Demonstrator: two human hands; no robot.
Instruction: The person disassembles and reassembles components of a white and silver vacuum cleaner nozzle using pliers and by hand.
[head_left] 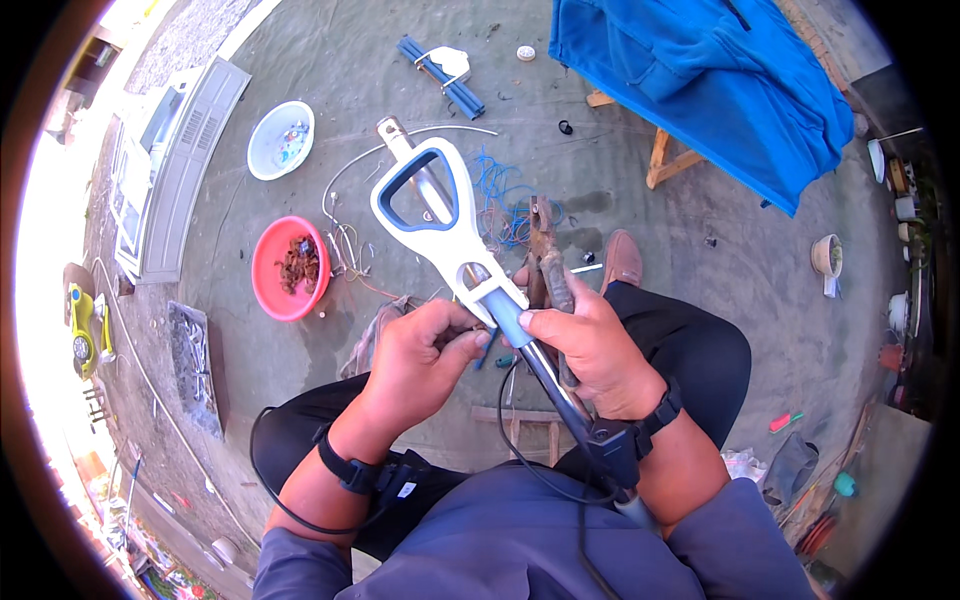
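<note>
A white loop handle with a dark blue inner rim point(455, 245) slants across my lap. It sits on a shiny metal tube point(548, 370) with a light blue sleeve. My right hand point(600, 350) is closed round the tube, its thumb lying on the sleeve. Behind those fingers stands a rusty, worn metal tool point(543, 235); whether the same hand grips it is hidden. My left hand point(420, 350) pinches beside the lower end of the white handle; what sits between its fingertips is too small to name. A thin blue piece point(487, 350) shows just below them.
On the ground lie a red basin point(262, 270) with rusty scraps, a white basin point(258, 145), tangled blue wire point(497, 185) and bundled blue tubes point(460, 92). A blue cloth point(700, 90) drapes over a wooden frame at right. A grey tray point(195, 370) stands left.
</note>
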